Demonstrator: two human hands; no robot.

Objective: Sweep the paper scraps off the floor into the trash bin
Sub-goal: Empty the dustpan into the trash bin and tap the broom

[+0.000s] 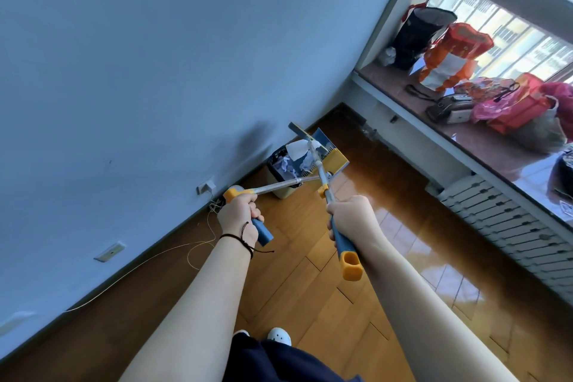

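My left hand grips the blue and yellow handle of a long pole that runs to the yellow dustpan. The dustpan is raised and tilted over the trash bin, which stands against the wall. My right hand grips the blue handle of the broom, whose head is up at the dustpan's mouth. The two poles cross above the bin. White paper scraps lie at the dustpan's edge and more crumpled paper fills the bin.
A blue wall runs along the left with sockets near the skirting and a thin wire on the wooden floor. A radiator sits under a window ledge crowded with bags. My feet are at the bottom.
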